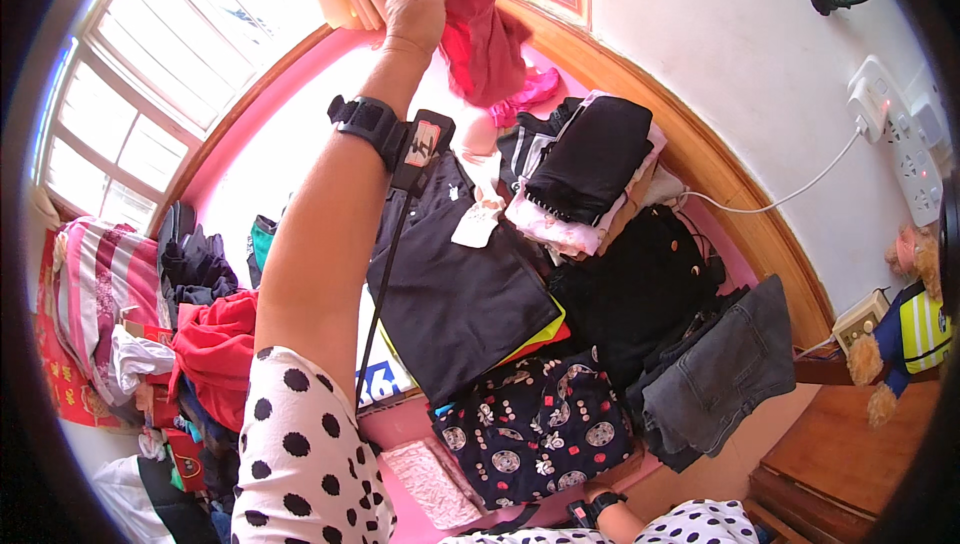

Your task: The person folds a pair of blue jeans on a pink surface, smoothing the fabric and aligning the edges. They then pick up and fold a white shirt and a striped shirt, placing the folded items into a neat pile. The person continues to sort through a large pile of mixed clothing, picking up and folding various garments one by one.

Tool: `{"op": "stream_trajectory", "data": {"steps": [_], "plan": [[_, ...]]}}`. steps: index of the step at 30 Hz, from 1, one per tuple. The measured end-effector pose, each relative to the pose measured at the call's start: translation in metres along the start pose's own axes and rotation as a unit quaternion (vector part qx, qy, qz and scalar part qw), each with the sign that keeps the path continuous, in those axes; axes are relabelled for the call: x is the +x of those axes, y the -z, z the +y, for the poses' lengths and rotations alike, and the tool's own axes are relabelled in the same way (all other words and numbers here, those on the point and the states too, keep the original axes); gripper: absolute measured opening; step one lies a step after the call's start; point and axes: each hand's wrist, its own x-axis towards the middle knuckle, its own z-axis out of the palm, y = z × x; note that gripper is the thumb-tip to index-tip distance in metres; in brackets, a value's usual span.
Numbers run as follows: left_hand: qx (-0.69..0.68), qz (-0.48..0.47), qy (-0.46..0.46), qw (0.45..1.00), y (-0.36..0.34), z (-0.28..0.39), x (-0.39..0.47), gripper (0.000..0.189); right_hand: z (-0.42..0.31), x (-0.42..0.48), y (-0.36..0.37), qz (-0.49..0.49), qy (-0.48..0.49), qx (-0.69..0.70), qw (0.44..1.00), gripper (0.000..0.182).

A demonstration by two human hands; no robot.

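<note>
My left hand (pixel 416 7) is raised at the top of the view, its fingers closed on a red cloth garment (pixel 484 33) that hangs down to the right. A strapped device sits on that wrist. Below it lie folded black garments (pixel 465 289) with a small white cloth piece (pixel 478 223) on them. A dark printed garment (pixel 536 428) lies nearer, beside a folded pale pink patterned cloth (pixel 431 480). My right forearm, with a black wristband (pixel 596 506), shows at the bottom edge; the hand itself is hidden by or beneath the printed garment.
Folded clothes (pixel 589 161) are stacked by the wooden trim at the right, with grey jeans (pixel 720 364) nearer. A white cable (pixel 780 206) runs from a power strip (pixel 911 154). More clothes, including a red garment (pixel 217 356), are heaped at left below a barred window (pixel 172 18).
</note>
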Motion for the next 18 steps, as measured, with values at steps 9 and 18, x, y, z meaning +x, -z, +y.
{"op": "stream_trajectory", "data": {"steps": [9,18], "plan": [[0.298,-0.345,0.138,0.879,0.084,0.047,-0.201,0.061,0.002,0.023,0.005,0.014,0.016,-0.015,1.0,0.034],[0.329,-0.33,0.324,0.824,0.269,0.291,-0.471,0.045,0.01,0.021,-0.002,0.022,0.068,-0.024,0.997,0.034]]}}
